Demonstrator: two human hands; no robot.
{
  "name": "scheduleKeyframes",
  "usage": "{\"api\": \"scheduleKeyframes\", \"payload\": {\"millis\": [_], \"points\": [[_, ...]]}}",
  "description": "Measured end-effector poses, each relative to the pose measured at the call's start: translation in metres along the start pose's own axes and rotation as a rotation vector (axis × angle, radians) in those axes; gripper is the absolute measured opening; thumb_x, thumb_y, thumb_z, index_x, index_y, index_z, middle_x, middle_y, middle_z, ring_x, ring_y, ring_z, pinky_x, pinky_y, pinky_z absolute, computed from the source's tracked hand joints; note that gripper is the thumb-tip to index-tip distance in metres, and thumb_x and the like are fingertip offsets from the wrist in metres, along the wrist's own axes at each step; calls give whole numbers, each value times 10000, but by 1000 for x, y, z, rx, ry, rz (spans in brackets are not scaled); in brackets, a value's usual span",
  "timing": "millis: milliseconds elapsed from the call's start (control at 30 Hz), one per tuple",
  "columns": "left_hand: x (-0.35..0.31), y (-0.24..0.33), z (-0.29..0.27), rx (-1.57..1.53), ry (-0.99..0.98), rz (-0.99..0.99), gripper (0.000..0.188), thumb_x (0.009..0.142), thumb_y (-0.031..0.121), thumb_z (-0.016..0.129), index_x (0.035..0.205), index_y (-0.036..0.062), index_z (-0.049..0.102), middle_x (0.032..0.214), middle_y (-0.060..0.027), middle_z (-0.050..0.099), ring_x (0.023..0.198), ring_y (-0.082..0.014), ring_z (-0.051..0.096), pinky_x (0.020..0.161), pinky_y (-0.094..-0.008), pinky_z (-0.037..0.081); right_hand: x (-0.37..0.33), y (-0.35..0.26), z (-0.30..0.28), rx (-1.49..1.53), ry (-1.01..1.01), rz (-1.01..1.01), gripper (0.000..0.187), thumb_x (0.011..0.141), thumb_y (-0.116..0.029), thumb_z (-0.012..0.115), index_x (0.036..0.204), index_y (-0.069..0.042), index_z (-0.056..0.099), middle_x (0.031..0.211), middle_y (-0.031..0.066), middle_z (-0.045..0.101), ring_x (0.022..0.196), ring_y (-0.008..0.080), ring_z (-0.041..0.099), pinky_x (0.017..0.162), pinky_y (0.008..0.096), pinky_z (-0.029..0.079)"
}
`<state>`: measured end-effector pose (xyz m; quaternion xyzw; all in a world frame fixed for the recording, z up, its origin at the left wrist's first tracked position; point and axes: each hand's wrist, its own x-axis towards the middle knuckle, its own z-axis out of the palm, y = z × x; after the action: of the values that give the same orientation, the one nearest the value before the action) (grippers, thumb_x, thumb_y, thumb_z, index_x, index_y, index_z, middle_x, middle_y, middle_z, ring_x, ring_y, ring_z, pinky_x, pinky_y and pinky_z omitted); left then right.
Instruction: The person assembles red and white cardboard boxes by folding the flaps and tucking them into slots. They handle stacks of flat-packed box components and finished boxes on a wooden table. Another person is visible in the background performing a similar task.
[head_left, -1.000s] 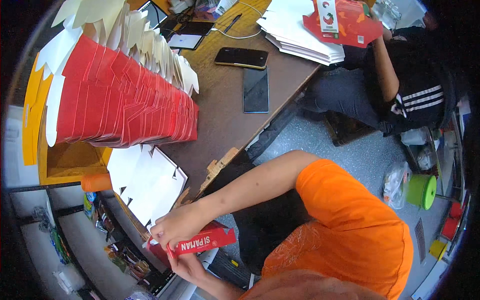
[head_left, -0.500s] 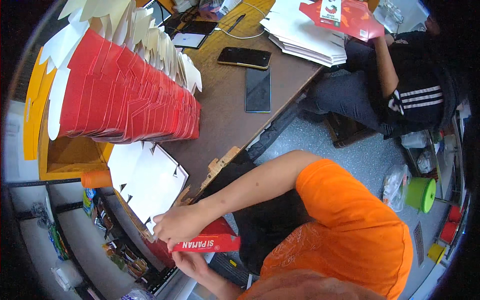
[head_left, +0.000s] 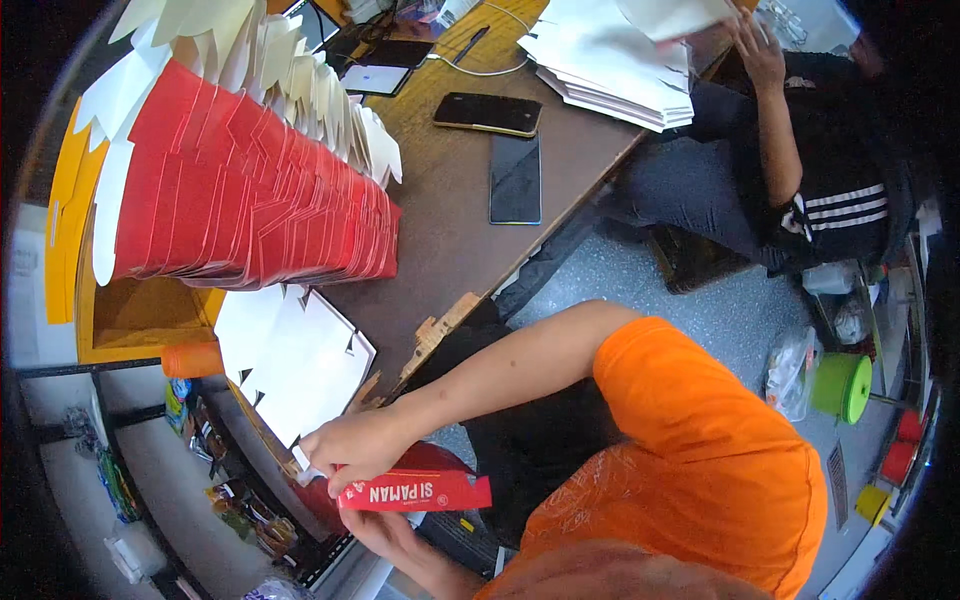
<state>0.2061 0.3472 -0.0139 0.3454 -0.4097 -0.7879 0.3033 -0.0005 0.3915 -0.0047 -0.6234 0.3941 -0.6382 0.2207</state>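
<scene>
gripping a red, white-lettered cardboard carton (head_left: 425,488) with both hands: clamping the left end under the bent fingers of the right hand (head_left: 360,447), pinching the lower edge from below with the left hand (head_left: 385,530). holding it just off the corner of the dark brown wooden tabletop (head_left: 430,220), beside a pile of flat white card blanks (head_left: 300,365). cannot make out the fingertips behind the carton, nor the end under the right hand. seeing a co-worker's hand (head_left: 757,50) near a pale card sheet (head_left: 675,15), cut off by the upper edge; cannot tell whether touching.

showing, on the tabletop, a tall stack of red cardboard cartons with pale linings (head_left: 250,200), nested one inside another. leaning close to an open yellow wooden box (head_left: 88,330), dim inside. at right, hiding any contents under a lid: a green plastic bucket (head_left: 835,387). beside it, blurring whatever lies within, a clear plastic bag (head_left: 788,372).
</scene>
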Motion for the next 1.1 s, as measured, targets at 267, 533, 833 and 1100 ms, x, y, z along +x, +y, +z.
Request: {"api": "scheduleKeyframes", "payload": {"millis": [267,533,833,1100], "points": [[9,-2,-6,-257,17,-11,464,952,140,620,1346,-64,487,1354,-185,551,1246,-268,562,1069,-421,474,-5,-11,-7,-26,-97,66,338,850,-306,736,741,-1,637,949,166,598,930,348,609,795,433,499],[2,-12,-7,-514,-17,-174,376,1018,111,510,1369,-17,463,1361,-141,544,1267,-254,533,1092,-448,441,-5,-11,5,-382,-214,1,378,874,-371,689,825,3,666,985,128,605,1010,323,591,820,436,526],[19,-5,-33,-385,-221,-69,352,987,86,516,1299,-77,515,1317,-176,589,1197,-241,593,1017,-428,505,-12,-12,1,-365,-92,-32,412,854,-402,707,969,-9,666,1054,165,568,951,344,604,808,455,531],[-9,11,35,43,-142,117,598,967,240,574,1446,-75,404,1388,-214,550,1285,-305,538,1116,-433,400,-9,-9,-4,-109,-7,231,355,890,-345,675,1062,-38,630,1108,196,545,968,369,620,854,463,516]]}}
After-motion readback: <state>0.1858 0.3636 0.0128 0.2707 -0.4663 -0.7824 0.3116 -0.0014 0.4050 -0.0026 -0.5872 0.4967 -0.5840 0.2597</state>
